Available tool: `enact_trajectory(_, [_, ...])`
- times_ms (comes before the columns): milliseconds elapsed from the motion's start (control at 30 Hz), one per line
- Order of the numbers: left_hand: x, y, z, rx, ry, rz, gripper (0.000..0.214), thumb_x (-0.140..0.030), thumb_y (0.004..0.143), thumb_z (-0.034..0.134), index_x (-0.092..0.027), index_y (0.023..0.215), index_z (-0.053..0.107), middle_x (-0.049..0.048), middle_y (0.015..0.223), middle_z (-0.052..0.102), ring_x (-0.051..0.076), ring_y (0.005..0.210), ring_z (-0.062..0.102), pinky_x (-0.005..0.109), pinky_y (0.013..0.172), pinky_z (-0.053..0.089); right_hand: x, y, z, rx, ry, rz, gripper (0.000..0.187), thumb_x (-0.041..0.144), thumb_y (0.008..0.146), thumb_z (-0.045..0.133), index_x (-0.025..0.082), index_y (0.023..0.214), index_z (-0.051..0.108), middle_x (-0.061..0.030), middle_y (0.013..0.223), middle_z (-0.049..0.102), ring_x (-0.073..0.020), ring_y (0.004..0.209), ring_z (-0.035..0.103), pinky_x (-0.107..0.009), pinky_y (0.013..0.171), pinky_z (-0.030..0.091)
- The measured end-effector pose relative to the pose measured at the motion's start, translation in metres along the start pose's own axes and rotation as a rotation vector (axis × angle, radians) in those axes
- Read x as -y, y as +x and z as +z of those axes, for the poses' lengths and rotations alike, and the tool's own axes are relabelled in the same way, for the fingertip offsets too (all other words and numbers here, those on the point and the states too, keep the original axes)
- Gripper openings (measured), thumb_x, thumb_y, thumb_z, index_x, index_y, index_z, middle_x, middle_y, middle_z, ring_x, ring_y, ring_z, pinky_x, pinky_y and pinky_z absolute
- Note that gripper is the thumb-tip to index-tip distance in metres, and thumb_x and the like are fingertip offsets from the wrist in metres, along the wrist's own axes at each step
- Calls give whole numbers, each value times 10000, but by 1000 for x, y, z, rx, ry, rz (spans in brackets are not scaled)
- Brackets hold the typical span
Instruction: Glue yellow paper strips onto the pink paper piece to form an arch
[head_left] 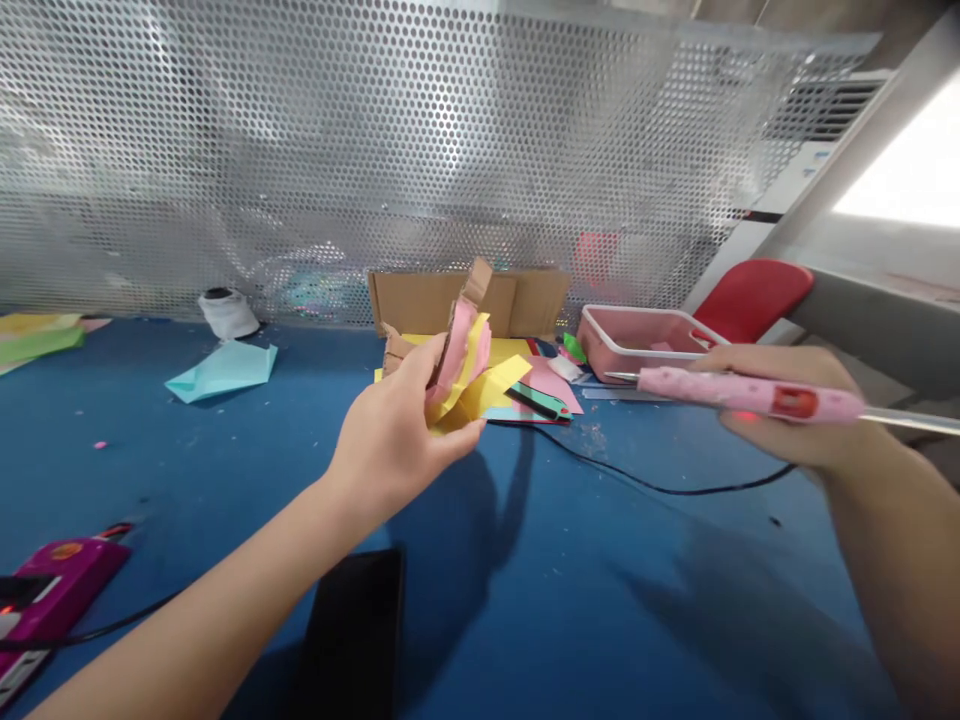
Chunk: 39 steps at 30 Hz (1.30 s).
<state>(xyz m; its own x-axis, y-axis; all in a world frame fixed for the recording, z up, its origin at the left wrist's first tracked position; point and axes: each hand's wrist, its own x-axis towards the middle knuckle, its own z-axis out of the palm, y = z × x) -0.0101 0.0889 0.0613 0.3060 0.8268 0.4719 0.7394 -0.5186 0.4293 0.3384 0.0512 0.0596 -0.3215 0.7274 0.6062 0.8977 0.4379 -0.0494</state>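
Observation:
My left hand point(390, 430) is closed around a small cardboard piece point(459, 345) lined with pink and yellow paper. A yellow paper strip point(499, 385) sticks out of it toward the right, and a cardboard tab rises at its top. In my right hand point(795, 390) is a pink hot glue pen point(720, 390), held level with its metal nozzle pointing left toward the cardboard piece. A translucent glue stick point(911, 418) comes out of its rear end. The nozzle and the piece are apart. Behind the piece lie a green utility knife point(540, 403) and coloured paper sheets point(553, 380).
A pink basket point(637, 335) stands at the back right, near a red chair point(757, 305). Folded cardboard point(540, 300) leans against the perforated metal panel point(450, 150). A black phone point(356, 640), purple power strip point(64, 590), blue paper point(225, 370) and white roll point(227, 315) lie about. A black cord point(660, 488) crosses the table.

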Motion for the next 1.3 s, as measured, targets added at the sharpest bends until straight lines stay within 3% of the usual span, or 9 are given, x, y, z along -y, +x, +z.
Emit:
enact_trajectory(133, [-2,-3,2,20,-64,-5,682,-332,689,742,-249,1314,481,1,1097,705,202,873,679,276,684,484,45,30,-11,-105,-11,-187,38,271,757,601,246,785,597,3,651,660,-136,519,600,-259,456,421])
enact_trajectory(333, [-6,-3,2,47,-51,15,701,-324,698,736,-265,1339,458,3,1127,707,219,926,689,284,698,492,86,41,23,-92,180,-354,145,137,715,536,215,835,517,-10,708,576,-144,643,547,-272,583,464])
enact_trajectory(400, [-7,-4,2,64,-46,29,661,-317,712,718,-264,1322,470,7,1150,700,218,931,689,286,701,493,90,41,31,-44,191,-359,160,125,705,526,205,842,509,-35,743,578,-166,707,560,-287,631,480])
enact_trajectory(500, [-9,-5,5,102,-34,20,601,-291,721,687,-265,1288,492,5,1132,706,226,930,687,297,704,495,93,39,35,-13,147,-337,153,123,698,513,205,825,491,-29,716,559,-156,650,525,-269,561,435])
enact_trajectory(700, [-12,-5,4,126,0,-4,576,-294,718,674,-265,1269,510,15,1077,719,249,895,689,315,678,495,97,34,39,-67,89,-327,93,154,709,507,214,740,443,11,618,436,-130,526,415,-261,472,336])
enact_trajectory(967, [-11,-4,3,109,20,1,589,-319,707,707,-255,1259,514,41,1064,720,267,886,690,328,681,502,103,33,40,-79,74,-261,170,197,749,482,245,672,338,33,570,365,-123,461,339,-266,417,282])
enact_trajectory(1100, [-10,-4,5,121,50,4,614,-328,716,704,-272,1289,490,29,1094,714,263,908,688,309,677,490,106,34,35,-36,64,-305,33,191,743,494,205,732,465,-14,614,496,-155,520,486,-273,450,384])
enact_trajectory(1167, [-10,-4,5,121,59,10,622,-330,725,696,-277,1305,477,22,1094,713,260,904,686,305,669,482,107,33,34,-25,79,-339,84,172,755,503,165,834,531,-58,687,590,-188,621,578,-288,513,439])
enact_trajectory(1300, [-9,-4,4,101,52,21,618,-354,749,678,-281,1323,460,12,1080,714,245,868,688,299,664,471,106,27,36,-15,99,-320,55,195,804,514,188,852,540,-44,695,601,-180,614,566,-290,515,399])
